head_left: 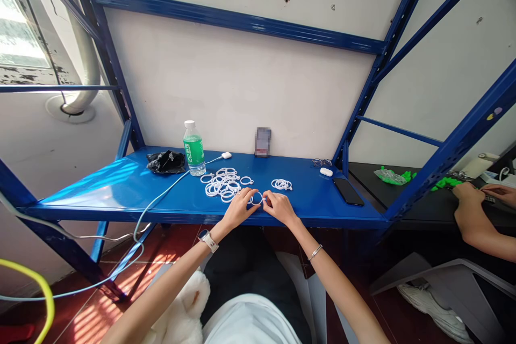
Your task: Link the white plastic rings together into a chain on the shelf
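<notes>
My left hand [238, 207] and my right hand [279, 206] meet at the front of the blue shelf [121, 185], and together they pinch one white ring [256, 199] between their fingertips. Just behind my left hand lies a loose pile of white rings [223, 181]. A smaller cluster of white rings [281, 184] lies behind my right hand. I wear a watch on my left wrist and a thin bracelet on my right.
On the shelf stand a green-labelled water bottle [194, 149], a crumpled black bag [165, 162], a white charger with its cable [226, 155], a propped phone [263, 142], an earbud case [326, 172] and a flat black phone [348, 191]. Another person's hands [479, 199] work among green parts [445, 183] at the right.
</notes>
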The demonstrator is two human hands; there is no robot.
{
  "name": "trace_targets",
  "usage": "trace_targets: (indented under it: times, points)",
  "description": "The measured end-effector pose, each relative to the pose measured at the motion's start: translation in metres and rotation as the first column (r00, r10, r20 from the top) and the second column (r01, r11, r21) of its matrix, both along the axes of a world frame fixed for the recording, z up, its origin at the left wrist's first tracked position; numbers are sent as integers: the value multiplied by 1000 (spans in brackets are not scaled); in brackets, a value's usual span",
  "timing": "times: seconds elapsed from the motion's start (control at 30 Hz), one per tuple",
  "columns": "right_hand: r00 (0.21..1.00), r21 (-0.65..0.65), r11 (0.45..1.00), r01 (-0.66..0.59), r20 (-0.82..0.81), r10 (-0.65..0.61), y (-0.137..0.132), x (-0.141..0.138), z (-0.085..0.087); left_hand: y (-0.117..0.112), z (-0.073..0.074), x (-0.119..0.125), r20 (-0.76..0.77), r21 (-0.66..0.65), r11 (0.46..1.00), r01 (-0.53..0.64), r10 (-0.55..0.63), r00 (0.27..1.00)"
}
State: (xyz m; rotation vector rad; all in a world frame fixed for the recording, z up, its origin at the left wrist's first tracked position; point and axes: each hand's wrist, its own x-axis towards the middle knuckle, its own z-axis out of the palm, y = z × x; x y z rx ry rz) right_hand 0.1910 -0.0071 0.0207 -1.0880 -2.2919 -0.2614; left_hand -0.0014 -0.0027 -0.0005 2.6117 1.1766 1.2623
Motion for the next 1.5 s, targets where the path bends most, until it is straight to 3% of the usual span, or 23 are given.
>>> trace_targets:
  times: [0.43,0.67,0.93,1.23,1.37,1.5]
  points:
    - [1000,26,1000,-16,-2,16,2,-1,-1,-1,1,0,16,29,999,-16,15,1000]
    - [999,51,998,41,19,-42,2,0,-2,2,-4,0,45,9,999,-54,53,998]
    - [951,75,955,287,-140,-275,8,3,-4,6,-8,0,-12,-34,989,-146,146,989]
    - [831,11,847,532,-200,-519,20,34,2,4,-2,0,-70,-67,993,-94,89,994]
    - [787,-32,804,594,-187,-588,25,45,0,3,-1,0,-66,-36,997,-74,71,995]
    - [791,-49,805,591,-164,-590,26,45,-1,1,0,1,-80,-23,996,-86,84,993]
